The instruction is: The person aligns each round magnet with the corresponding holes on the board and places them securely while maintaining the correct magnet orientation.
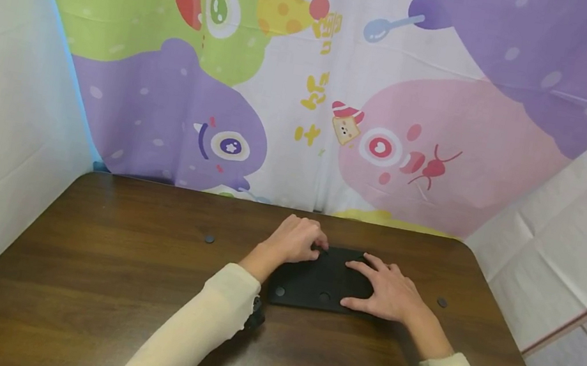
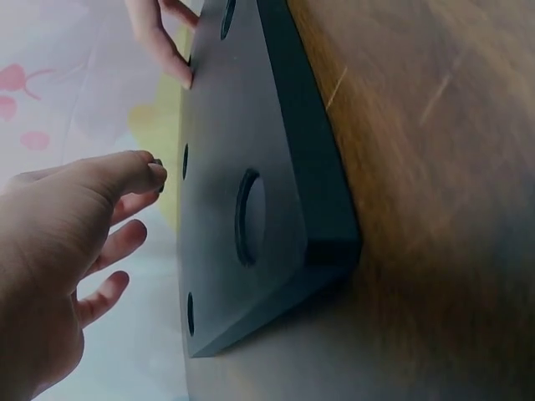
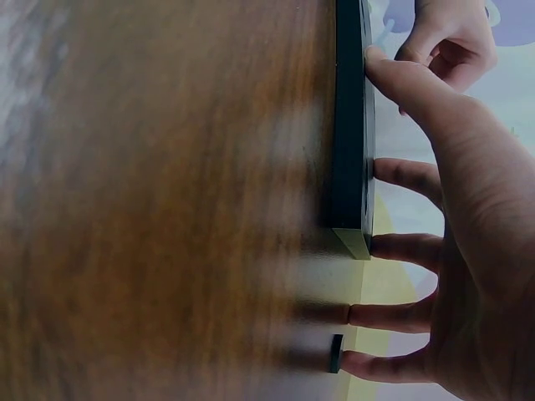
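A black rectangular board (image 1: 307,276) with round recesses lies on the table. My left hand (image 1: 298,240) pinches a small dark disc (image 2: 159,171) between thumb and fingertip, held just over the far side of the board. In the left wrist view, a large round recess (image 2: 251,219) shows near the board's corner. My right hand (image 1: 392,292) rests on the board's right end with spread fingers; the thumb touches its near part and other fingertips reach past its right edge. The right palm hides that end of the board from above.
One loose dark disc (image 1: 209,239) lies on the wooden table (image 1: 96,279) left of the board. Another disc (image 1: 442,302) lies to the right, beyond the right hand. A cartoon-printed curtain (image 1: 285,162) hangs behind the table's far edge.
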A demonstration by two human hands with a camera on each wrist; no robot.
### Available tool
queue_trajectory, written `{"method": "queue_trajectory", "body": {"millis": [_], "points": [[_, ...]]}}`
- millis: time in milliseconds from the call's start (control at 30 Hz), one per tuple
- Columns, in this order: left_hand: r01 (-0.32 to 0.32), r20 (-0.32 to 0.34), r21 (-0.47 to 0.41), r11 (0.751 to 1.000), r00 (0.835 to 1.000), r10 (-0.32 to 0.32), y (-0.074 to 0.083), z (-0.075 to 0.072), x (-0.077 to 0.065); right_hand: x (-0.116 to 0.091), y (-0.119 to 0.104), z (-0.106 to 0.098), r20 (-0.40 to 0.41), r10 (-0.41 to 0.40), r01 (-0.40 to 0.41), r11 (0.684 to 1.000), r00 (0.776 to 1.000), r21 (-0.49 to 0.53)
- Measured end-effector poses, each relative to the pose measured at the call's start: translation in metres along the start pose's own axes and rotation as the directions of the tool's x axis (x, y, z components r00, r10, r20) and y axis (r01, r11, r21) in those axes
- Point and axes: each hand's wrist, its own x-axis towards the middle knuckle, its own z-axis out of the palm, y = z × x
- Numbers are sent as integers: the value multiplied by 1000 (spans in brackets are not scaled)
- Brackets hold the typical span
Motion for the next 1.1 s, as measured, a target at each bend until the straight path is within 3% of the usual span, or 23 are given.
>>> {"method": "queue_trajectory", "body": {"millis": [667, 1100], "points": [[10, 42, 26, 1000, 999, -11, 11, 6, 7, -1, 0, -1, -3, -6, 6, 1000, 1000, -7], [47, 77, 36, 998, 996, -50, 16, 9, 7, -2, -1, -1, -3, -8, 8, 1000, 1000, -5]]}}
